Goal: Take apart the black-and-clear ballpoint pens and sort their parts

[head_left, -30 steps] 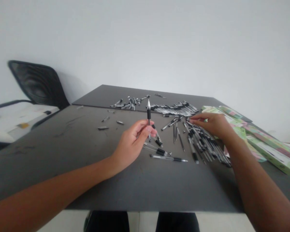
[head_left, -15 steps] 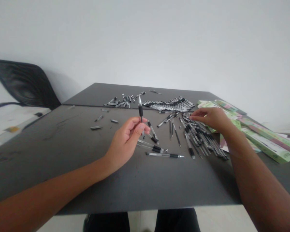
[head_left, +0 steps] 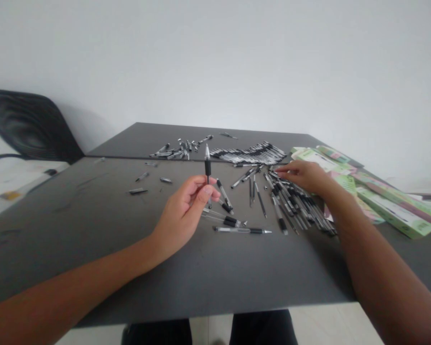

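My left hand (head_left: 182,208) is shut on a black-gripped clear ballpoint pen (head_left: 207,167), which stands upright between fingers and thumb above the dark table (head_left: 237,278). Just below that hand lie several loose pens (head_left: 224,219), one of them (head_left: 242,230) flat and apart. My right hand (head_left: 303,176) hovers over a slanted heap of pens (head_left: 294,206), its fingertips at the heap's far end. Nothing shows in its fingers. Farther back lies a neat row of pens (head_left: 247,154), beside a scatter of small pen parts (head_left: 172,151).
Green-and-white flat boxes (head_left: 391,203) are stacked on the table's right side. A few short pen pieces (head_left: 138,190) lie on the left. A black chair back (head_left: 28,125) stands beyond the left edge, near a white surface (head_left: 17,189).
The whole scene has drifted slightly left and up in view as my head turned. The pen stays upright in my left hand, and my right hand stays over the heap.
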Available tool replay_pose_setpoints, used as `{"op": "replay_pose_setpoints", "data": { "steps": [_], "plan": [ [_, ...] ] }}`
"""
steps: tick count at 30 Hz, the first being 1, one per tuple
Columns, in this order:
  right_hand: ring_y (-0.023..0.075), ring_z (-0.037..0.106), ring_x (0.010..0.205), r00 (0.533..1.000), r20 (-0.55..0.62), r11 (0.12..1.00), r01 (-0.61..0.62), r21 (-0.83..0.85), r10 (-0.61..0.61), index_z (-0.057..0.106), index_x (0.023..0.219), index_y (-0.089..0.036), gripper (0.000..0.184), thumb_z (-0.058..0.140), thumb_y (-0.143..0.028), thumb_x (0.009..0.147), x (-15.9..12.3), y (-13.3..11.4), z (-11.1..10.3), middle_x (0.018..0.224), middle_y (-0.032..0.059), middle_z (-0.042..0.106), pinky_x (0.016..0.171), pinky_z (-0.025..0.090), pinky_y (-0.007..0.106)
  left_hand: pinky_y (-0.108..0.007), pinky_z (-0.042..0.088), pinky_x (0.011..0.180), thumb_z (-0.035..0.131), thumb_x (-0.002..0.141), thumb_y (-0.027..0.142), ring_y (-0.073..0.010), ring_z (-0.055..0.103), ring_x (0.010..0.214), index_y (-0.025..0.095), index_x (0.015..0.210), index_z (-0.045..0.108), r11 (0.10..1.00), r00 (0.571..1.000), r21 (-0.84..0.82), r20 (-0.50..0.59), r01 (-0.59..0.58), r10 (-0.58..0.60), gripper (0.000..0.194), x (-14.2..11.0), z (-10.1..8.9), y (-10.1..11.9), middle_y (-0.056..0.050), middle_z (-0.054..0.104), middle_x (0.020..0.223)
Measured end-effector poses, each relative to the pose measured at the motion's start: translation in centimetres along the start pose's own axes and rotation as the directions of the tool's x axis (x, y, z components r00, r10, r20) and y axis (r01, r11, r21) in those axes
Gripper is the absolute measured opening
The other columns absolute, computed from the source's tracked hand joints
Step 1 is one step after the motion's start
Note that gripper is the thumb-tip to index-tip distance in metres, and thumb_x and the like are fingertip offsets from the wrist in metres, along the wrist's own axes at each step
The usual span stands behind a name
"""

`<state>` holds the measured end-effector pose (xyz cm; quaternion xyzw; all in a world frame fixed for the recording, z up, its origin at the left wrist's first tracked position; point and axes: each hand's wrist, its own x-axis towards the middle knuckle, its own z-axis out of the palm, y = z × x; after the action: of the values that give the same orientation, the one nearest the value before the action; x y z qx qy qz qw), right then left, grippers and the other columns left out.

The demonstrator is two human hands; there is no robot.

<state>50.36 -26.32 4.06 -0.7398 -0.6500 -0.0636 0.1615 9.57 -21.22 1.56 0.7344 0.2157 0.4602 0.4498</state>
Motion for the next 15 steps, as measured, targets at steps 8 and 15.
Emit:
{"op": "replay_pose_setpoints", "data": {
  "steps": [8, 15],
  "plan": [
    [0.0272, 0.074, 0.103, 0.988, 0.045, 0.983, 0.152, -0.106, -0.148, 0.09, 0.109, -0.024, 0.037, 0.059, -0.043, 0.102, 1.0, 0.6, 3.1, 0.107, 0.0106, 0.086, 0.093, 0.054, 0.037, -0.03, 0.056, 0.095, 0.056, 0.113, 0.041, -0.0157, 0.075, 0.097, 0.021, 0.124, 0.067, 1.0, 0.999, 0.029, 0.031, 0.005, -0.006, 0.024, -0.1, 0.0, -0.3, -0.002, 0.08, 0.102],
    [0.0302, 0.074, 0.1, 0.99, 0.058, 0.978, 0.137, -0.159, -0.129, 0.091, 0.106, -0.024, 0.039, 0.06, -0.047, 0.1, 1.4, 0.5, 3.1, 0.102, 0.0112, 0.086, 0.093, 0.054, 0.04, -0.029, 0.057, 0.095, 0.056, 0.114, 0.042, -0.0153, 0.076, 0.098, 0.022, 0.124, 0.067, 0.999, 0.998, 0.038, 0.053, 0.011, -0.013, 0.025, -0.1, 0.1, -0.1, -0.002, 0.08, 0.102]
  ]
}}
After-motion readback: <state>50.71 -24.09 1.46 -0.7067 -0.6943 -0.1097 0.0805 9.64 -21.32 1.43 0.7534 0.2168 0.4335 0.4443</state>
